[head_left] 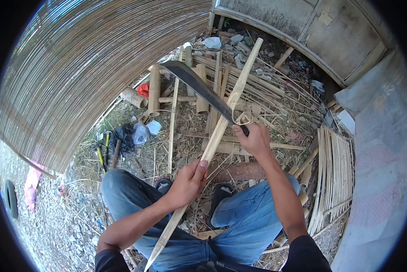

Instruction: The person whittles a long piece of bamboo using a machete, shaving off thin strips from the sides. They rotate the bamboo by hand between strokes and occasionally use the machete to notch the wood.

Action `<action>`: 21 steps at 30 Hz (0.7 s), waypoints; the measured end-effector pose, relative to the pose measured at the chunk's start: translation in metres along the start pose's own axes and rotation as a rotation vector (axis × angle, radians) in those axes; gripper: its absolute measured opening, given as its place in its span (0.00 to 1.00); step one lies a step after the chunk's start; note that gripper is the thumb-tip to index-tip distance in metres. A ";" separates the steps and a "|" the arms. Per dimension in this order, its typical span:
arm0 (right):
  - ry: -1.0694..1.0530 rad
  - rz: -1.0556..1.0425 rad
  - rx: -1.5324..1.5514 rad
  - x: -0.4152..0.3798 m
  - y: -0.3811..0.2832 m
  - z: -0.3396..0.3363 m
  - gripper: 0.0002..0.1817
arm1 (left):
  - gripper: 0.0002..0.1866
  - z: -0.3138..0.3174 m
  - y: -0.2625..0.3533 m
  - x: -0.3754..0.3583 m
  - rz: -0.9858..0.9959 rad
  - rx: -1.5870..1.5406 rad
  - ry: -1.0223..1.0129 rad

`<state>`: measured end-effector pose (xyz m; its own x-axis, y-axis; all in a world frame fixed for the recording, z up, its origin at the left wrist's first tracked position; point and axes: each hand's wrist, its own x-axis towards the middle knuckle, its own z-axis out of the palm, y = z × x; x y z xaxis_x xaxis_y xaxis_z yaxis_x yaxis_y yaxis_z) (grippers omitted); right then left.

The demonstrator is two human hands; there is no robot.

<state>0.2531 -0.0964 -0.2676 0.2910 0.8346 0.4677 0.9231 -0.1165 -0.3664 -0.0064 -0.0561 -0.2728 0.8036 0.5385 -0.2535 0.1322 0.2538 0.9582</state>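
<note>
A long split bamboo strip (218, 131) runs diagonally from between my knees up to the far right. My left hand (188, 182) is wrapped round its lower half, thumb on top. In my right hand (254, 139) is the handle of a machete (196, 85) with a long dark curved blade, which points to the upper left. The blade crosses the strip just beyond my right hand, near a node. Thin curled shavings (243, 119) stand at that crossing. Part of the handle is hidden by my fingers.
Bamboo tube pieces (154, 90) and loose strips (262, 86) lie ahead. A slatted bamboo screen (90, 68) hangs at left. Yellow-handled tools (100, 154) and plastic bags (140, 133) lie on the left ground. A bundle of slats (333, 167) stands at right.
</note>
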 end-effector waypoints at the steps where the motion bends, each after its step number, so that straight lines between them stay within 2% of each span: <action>1: -0.014 0.011 0.024 -0.007 -0.007 0.004 0.27 | 0.22 -0.001 -0.003 -0.001 -0.008 -0.010 0.017; 2: -0.002 0.017 0.028 -0.016 -0.017 0.008 0.27 | 0.21 -0.006 -0.003 -0.002 -0.024 -0.005 0.033; 4: -0.131 -0.251 0.025 -0.031 -0.041 0.009 0.25 | 0.21 -0.011 -0.006 0.002 -0.008 0.037 0.025; 6: -0.138 -0.279 0.000 -0.023 -0.034 0.010 0.25 | 0.22 -0.014 -0.013 0.004 0.134 0.184 0.057; 7: -0.138 -0.294 -0.020 -0.018 -0.030 0.013 0.24 | 0.22 -0.012 -0.007 0.000 0.102 0.175 0.065; 8: -0.132 -0.285 -0.013 -0.009 -0.015 0.012 0.24 | 0.22 -0.010 -0.003 -0.003 0.096 0.186 0.061; 10: 0.074 -0.015 -0.001 0.011 0.019 -0.001 0.23 | 0.20 -0.004 0.004 -0.005 0.056 0.061 -0.029; 13: 0.168 0.021 -0.034 -0.001 0.003 -0.001 0.24 | 0.21 -0.001 0.002 -0.009 -0.003 -0.070 -0.089; 14: 0.181 0.024 -0.033 -0.004 -0.001 0.000 0.24 | 0.21 -0.007 0.001 -0.010 -0.047 -0.114 -0.110; 16: 0.030 0.029 0.062 -0.016 -0.013 0.008 0.26 | 0.20 -0.012 0.002 -0.008 -0.119 -0.169 -0.118; 17: 0.007 -0.104 0.096 -0.023 -0.016 0.014 0.29 | 0.20 -0.014 0.005 -0.005 -0.086 -0.220 -0.104; 18: 0.007 -0.112 0.090 -0.028 -0.022 0.015 0.29 | 0.20 -0.014 0.008 0.000 -0.037 -0.274 -0.090; 20: -0.016 -0.386 -0.043 -0.035 -0.034 0.019 0.32 | 0.20 -0.013 0.009 -0.003 -0.023 -0.218 -0.031; 21: 0.012 -0.418 -0.029 -0.029 -0.031 0.013 0.33 | 0.20 -0.012 0.010 -0.004 -0.019 -0.198 -0.049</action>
<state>0.2125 -0.1096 -0.2799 -0.1077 0.8067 0.5811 0.9690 0.2160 -0.1202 -0.0155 -0.0463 -0.2638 0.8297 0.4940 -0.2598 0.0347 0.4188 0.9074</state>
